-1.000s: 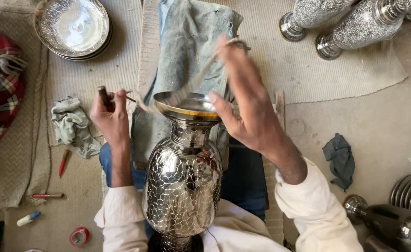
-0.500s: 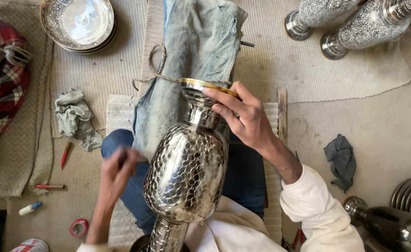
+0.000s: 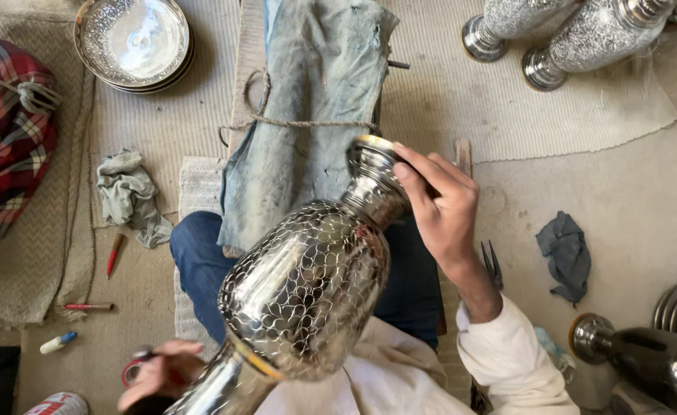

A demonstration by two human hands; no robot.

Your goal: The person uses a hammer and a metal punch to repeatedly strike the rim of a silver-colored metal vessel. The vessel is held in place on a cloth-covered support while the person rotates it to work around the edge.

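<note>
Currently right hand (image 3: 442, 207) gripping neck of tilted silver vase (image 3: 307, 284); left hand (image 3: 158, 373) low beside vase foot, closed on small dark tool (image 3: 142, 355). Grey rag (image 3: 131, 196) well left.

mats (image 3: 446, 107), rags (image 3: 129, 196) on floor (image 3: 630, 192)

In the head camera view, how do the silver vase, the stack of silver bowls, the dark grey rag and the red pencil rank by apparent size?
Largest to smallest:
1. Silver vase, though it is closest to the camera, which enlarges it.
2. Stack of silver bowls.
3. Dark grey rag.
4. Red pencil.
</note>
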